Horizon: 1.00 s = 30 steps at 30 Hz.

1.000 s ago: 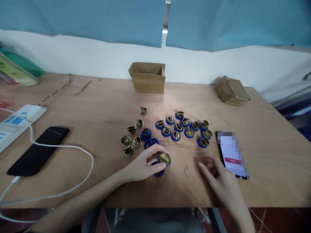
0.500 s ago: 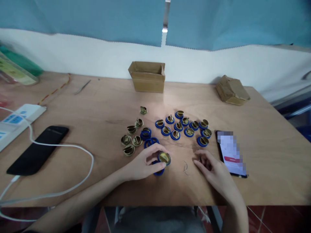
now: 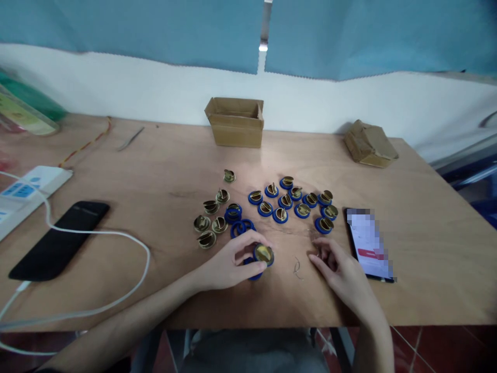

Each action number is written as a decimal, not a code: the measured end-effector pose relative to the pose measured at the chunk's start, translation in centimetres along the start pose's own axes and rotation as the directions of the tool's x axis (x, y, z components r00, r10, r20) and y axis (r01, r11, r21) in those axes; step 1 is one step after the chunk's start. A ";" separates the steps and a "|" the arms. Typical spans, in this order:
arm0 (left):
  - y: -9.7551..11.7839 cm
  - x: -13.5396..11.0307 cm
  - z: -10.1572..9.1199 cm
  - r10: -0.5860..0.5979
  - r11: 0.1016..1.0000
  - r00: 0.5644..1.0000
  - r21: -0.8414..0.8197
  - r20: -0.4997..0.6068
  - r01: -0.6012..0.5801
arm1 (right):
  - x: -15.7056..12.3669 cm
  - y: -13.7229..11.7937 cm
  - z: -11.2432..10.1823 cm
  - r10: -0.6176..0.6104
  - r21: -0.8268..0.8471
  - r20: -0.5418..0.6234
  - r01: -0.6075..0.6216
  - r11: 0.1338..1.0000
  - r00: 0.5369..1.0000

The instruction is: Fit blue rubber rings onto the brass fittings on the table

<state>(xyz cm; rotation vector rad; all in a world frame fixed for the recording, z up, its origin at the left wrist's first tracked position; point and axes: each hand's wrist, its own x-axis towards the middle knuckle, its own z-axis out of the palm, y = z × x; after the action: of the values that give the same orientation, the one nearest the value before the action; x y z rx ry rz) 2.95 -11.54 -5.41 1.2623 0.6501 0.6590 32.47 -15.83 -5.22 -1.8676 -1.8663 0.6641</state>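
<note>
Between the thumb and fingers of my left hand [image 3: 233, 261] is a round gold-coloured metal badge with a blue rim [image 3: 264, 254]. Blue rings [image 3: 255, 276] lie under that hand, partly hidden by it. My right hand [image 3: 341, 269] rests on the table with thumb and fingers pinched; what sits between them, if anything, is too small to make out. Thin curved wire-like strands [image 3: 297, 266] lie between the two hands. Beyond my left hand are more blue rings [image 3: 243, 228] and several gold metal pieces without rims [image 3: 206, 239]. Several blue-rimmed ones [image 3: 280, 215] are grouped farther right.
A phone with a lit screen [image 3: 368, 246] lies right of my right hand. At the left are a black phone [image 3: 58, 241], a white cable [image 3: 116, 234] and a power strip [image 3: 34, 191]. An open cardboard box [image 3: 236, 129] and a crumpled one [image 3: 370, 145] stand at the back.
Almost nothing differs. Both hands keep their places and grips, and the view has shifted very slightly.
</note>
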 end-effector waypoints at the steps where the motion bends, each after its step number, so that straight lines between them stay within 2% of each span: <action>1: 0.0 0.0 0.0 -0.001 1.000 1.000 0.000 -0.002 0.001 | 0.0 0.0 0.1 0.003 -0.002 -0.003 -0.003 1.000 1.000; 8: 0.0 0.0 0.0 -0.012 1.000 1.000 0.005 -0.006 0.012 | -0.1 -0.3 0.3 -0.061 -0.011 -0.061 0.061 0.998 0.996; 14: -0.1 0.2 -0.1 -0.017 1.000 1.000 0.015 -0.004 0.017 | -0.2 -0.6 0.5 -0.069 0.028 -0.054 0.070 0.997 0.996; 18: -0.1 0.2 -0.2 -0.026 1.000 1.000 0.014 0.015 0.025 | -0.4 -0.8 1.0 -0.061 0.095 -0.096 0.070 0.993 0.994; 22: 0.0 0.0 -0.2 -0.040 0.999 0.999 -0.001 0.012 0.040 | -0.6 -0.9 1.6 -0.022 0.179 -0.149 0.049 0.983 0.989; 25: 0.1 -0.1 -0.1 -0.048 0.999 0.999 -0.011 -0.007 0.048 | -0.6 -1.0 1.9 0.054 0.282 -0.177 -0.002 0.959 0.983; 28: 0.3 0.0 0.0 0.001 1.000 0.998 0.016 -0.060 0.000 | -0.4 -1.5 1.6 0.130 0.374 -0.203 -0.046 0.926 0.971; 30: 0.3 0.1 0.1 0.044 0.998 0.991 0.060 -0.127 -0.037 | 0.0 -2.4 0.8 0.106 0.385 -0.189 -0.025 0.923 0.976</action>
<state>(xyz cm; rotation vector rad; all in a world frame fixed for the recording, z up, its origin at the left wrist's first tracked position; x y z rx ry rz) 3.10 -11.48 -5.11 1.2968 0.7553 0.7645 30.08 -15.78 -4.46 -1.6772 -1.4289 0.7604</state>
